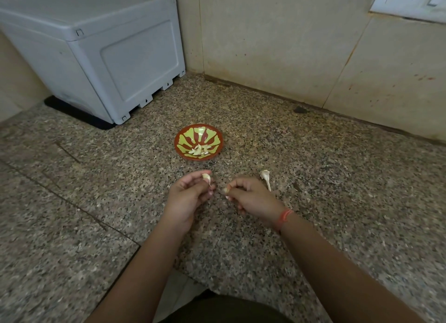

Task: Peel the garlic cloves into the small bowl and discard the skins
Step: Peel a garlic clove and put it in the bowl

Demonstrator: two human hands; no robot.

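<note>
Work surface: a speckled granite countertop (pixel 313 178) set in a corner against beige wall tiles (pixel 277 45).

Small bowl (pixel 198 141): red-brown with a yellow-green petal pattern, standing upright on the counter just beyond the hands. It holds several peeled garlic cloves (pixel 199 150), gathered on the near side of its inside.

Left hand (pixel 187 197): raised above the counter, palm turned inward, fingers curled. The thumb and forefinger are pinched on a garlic clove (pixel 206 177) at the fingertips; a thin strand of skin hangs from the clove's lower end.

Right hand (pixel 251 197): close beside the left, not touching it, fingers curled in towards the palm. The fingertips are pinched on a small pale piece (pixel 226 190); whether it is skin or clove cannot be determined. An orange thread band (pixel 284 216) sits on the wrist.

Garlic stem piece (pixel 265 178): a dry white remnant with a long stalk, lying on the counter just beyond and to the right of the right hand, apart from the bowl.

Other items: a grey plastic appliance housing (pixel 101 52) stands on a black mat (pixel 77 115) in the far left corner, well apart from the bowl. A white wall socket plate (pixel 410 2) sits at the upper right.
</note>
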